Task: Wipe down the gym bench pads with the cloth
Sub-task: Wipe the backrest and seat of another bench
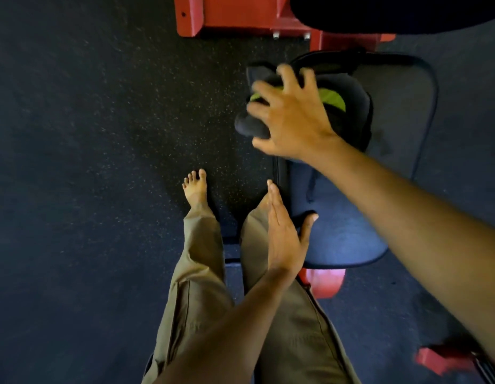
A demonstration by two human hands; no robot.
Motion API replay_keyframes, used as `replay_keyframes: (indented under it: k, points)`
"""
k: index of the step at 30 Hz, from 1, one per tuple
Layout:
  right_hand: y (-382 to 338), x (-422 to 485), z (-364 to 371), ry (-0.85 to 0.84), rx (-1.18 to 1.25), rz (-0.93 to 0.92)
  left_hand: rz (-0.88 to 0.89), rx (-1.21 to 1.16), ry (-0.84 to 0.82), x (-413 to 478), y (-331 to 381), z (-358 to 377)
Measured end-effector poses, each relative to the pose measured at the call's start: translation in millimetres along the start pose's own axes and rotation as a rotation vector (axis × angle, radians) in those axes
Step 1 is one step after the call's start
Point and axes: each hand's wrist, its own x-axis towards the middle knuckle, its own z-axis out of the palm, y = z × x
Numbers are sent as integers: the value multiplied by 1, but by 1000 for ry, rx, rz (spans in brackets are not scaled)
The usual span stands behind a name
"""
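1. Standing barefoot at the bench edge is your first risk. Your foot (196, 187) sits left of your left fingertips (272, 189), and the red frame (240, 18) juts out beyond it. A step in while wiping could stub your toes.
2. Left hand (285, 234): the fingers are straight and pressed together with the thumb splayed out to the right. It holds nothing. The thumb tip is at the near edge of the seat pad (346, 239), but I cannot tell whether it touches. It does not look braced, so a hard wipe could tip you forward.
3. Cloth (252, 127): a dark wad under your right fingers (265, 88), bulging out to their left past the pad edge. Most of it hangs free, so it could slip out or drag on the floor (102, 134) and pick up grit.
4. Right hand (293, 120): the fingers are spread wide and curled down over the wad, with the thumb tucked under its near side. It is a loose claw grip, not a full fist.
5. A dark bundle with a green patch (333, 98) lies on the pad just right of those fingers. I cannot tell whether it is more cloth or a bag. If it is a bag, wiping around it leaves that part of the pad untouched.
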Motion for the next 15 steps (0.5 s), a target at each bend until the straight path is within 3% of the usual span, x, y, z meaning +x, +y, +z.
replay_keyframes:
  k: [2, 9, 15]
  points:
    - [-9, -1, -1, -36, -35, 80, 12, -4, -9, 0, 0, -1]
    - [-12, -38, 13, 58, 40, -213, -4, -34, 5, 0, 0, 0]
    - [-6, -5, 6, 67, 32, 129, 6, -12, -15, 0, -1, 0]
